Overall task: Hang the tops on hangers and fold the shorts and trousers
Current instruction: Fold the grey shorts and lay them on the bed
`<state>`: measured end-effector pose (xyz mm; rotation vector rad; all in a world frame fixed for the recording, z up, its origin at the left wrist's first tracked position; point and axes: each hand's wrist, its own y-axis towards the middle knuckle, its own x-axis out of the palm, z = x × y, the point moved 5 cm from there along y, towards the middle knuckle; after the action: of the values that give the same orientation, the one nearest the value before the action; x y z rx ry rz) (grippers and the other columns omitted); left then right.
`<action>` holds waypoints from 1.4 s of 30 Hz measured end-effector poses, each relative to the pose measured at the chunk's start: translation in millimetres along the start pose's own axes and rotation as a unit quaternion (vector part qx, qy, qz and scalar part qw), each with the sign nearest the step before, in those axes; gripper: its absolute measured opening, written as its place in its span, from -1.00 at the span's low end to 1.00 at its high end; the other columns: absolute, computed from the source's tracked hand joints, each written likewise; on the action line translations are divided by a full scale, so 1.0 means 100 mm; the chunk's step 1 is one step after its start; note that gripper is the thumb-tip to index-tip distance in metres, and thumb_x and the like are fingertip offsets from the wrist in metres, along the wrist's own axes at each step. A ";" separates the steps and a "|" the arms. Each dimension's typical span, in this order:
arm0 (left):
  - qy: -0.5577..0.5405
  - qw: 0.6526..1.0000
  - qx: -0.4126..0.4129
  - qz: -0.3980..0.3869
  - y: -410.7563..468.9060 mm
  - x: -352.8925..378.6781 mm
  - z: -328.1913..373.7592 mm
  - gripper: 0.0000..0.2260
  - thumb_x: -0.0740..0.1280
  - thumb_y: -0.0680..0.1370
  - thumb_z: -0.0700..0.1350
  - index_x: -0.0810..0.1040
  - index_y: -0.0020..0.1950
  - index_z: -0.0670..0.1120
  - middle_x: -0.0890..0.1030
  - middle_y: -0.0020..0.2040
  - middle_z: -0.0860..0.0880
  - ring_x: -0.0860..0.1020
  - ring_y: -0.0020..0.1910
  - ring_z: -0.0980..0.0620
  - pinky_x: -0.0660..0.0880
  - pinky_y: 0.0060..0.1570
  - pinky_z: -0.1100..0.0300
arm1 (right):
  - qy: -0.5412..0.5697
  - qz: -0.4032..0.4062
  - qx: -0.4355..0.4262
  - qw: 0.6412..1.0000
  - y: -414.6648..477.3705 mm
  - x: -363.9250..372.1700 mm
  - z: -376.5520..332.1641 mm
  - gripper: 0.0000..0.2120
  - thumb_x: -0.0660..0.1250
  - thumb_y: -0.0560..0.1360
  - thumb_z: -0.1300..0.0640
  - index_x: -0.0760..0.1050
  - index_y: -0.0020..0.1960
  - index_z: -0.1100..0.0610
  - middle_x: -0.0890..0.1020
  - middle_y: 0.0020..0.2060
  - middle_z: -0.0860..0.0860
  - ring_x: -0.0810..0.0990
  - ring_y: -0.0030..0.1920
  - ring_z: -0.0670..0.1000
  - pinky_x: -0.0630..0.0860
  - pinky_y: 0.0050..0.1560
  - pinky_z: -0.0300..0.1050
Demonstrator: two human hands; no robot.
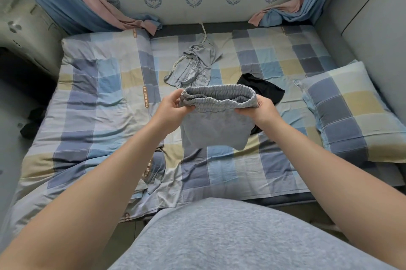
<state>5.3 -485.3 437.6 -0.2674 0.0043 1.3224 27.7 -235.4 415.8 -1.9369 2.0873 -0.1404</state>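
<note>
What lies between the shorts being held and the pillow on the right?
In the head view, a black garment lies there, partly hidden behind the shorts; then bare sheet up to the pillow.

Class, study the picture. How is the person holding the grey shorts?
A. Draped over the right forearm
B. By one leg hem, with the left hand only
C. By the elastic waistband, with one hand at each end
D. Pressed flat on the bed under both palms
C: the left hand and the right hand each grip one end of the gathered waistband, and the grey shorts hang from it above the checked sheet.
</note>
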 end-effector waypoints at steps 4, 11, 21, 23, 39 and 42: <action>0.039 0.999 -0.012 -0.010 -0.07 0.02 -0.16 -0.71 0.42 0.53 -0.35 0.57 0.09 0.03 0.67 0.05 -0.07 0.59 0.04 0.04 0.50 0.24 0.03 | -0.031 0.002 0.024 0.999 -0.11 0.05 0.14 -0.62 0.51 0.43 0.37 0.55 0.23 0.31 0.66 0.09 0.17 0.60 0.04 0.03 0.56 0.06 -0.04; 0.124 0.987 -0.098 -0.044 -0.41 0.11 -1.08 -0.67 0.44 0.51 -0.31 0.59 0.00 0.16 0.69 -0.03 -0.02 0.61 0.01 -0.01 0.50 0.10 0.17 | -0.129 -0.048 0.109 0.984 -0.42 0.27 1.06 -0.63 0.53 0.40 0.38 0.57 0.17 0.23 0.65 0.11 0.19 0.60 0.12 0.12 0.56 0.18 0.00; 0.194 0.914 -0.322 -0.148 -1.45 0.49 -3.36 -0.87 0.41 0.48 -0.34 0.57 -0.06 -0.14 0.63 -0.14 -0.12 0.53 -0.12 -0.06 0.46 -0.06 0.05 | -0.338 -0.138 0.327 0.872 -1.42 0.78 3.25 -0.76 0.40 0.51 0.05 0.51 0.16 0.01 0.67 0.06 -0.03 0.55 0.19 0.14 0.38 0.13 -0.01; 0.204 0.897 -0.353 -0.171 -1.67 0.54 -3.76 -0.81 0.38 0.45 -0.35 0.54 -0.15 -0.05 0.60 -0.21 -0.02 0.49 -0.14 0.00 0.43 -0.10 0.08 | -0.324 -0.166 0.362 0.858 -1.63 0.90 3.57 -0.71 0.46 0.49 -0.03 0.53 0.17 0.02 0.66 0.09 -0.02 0.56 0.21 0.15 0.42 0.21 0.04; 0.179 0.883 -0.390 -0.189 -0.65 0.78 -4.85 -0.76 0.29 0.55 -0.29 0.57 0.19 -0.15 0.64 0.16 -0.14 0.58 0.15 -0.12 0.53 0.20 0.04 | -0.202 -0.085 0.382 0.898 -0.64 0.87 4.59 -0.76 0.46 0.50 0.02 0.63 0.10 0.11 0.69 0.00 0.04 0.63 0.07 0.05 0.53 0.08 -0.04; 0.197 0.896 -0.366 -0.160 -0.15 0.78 -4.93 -0.85 0.26 0.57 -0.22 0.55 0.10 -0.20 0.63 0.13 -0.24 0.59 0.07 -0.14 0.53 0.13 0.03 | -0.207 -0.053 0.345 0.914 -0.12 0.80 4.60 -0.80 0.44 0.51 -0.02 0.58 -0.01 0.11 0.65 -0.07 0.05 0.60 -0.02 0.04 0.49 -0.10 -0.09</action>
<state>112.0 -510.6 -49.9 -1.1294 -0.1931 0.8736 161.3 -258.9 -30.8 -1.4747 1.3944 -0.3924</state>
